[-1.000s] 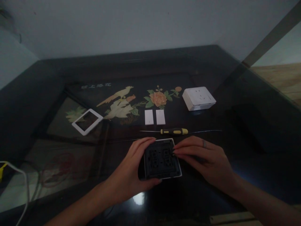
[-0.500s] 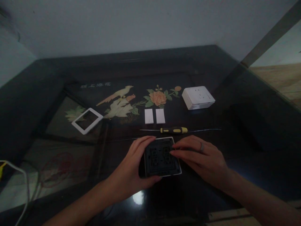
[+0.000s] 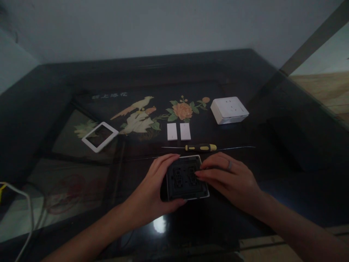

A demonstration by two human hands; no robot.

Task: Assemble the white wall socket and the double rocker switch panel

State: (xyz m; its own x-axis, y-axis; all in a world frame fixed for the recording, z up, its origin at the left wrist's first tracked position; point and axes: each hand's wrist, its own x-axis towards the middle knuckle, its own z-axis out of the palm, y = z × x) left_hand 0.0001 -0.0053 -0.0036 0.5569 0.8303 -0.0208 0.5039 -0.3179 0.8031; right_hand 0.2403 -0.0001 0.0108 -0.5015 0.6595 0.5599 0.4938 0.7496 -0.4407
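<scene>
My left hand (image 3: 155,185) grips the left side of a square wall switch (image 3: 187,194), thumb at its near edge and fingers at its far edge. The switch shows a black inside with two slotted mechanisms and a thin white rim. My right hand (image 3: 231,178), with a ring on one finger, has its fingertips pinched together over the right mechanism; whatever lies between them is hidden. Beyond the switch lie a yellow-and-black screwdriver (image 3: 201,147) and two white switch buttons (image 3: 172,131), side by side.
A white square frame (image 3: 111,137) lies on the left of the dark glossy table (image 3: 245,76). At the back right sits a white socket box (image 3: 229,109). A white cable (image 3: 30,207) hangs at the left edge. Bird and flower pictures decorate the tabletop.
The whole view has shifted slightly, so things appear a little higher. My right fingertips have moved very slightly over the right mechanism; my left hand keeps its hold on the switch.
</scene>
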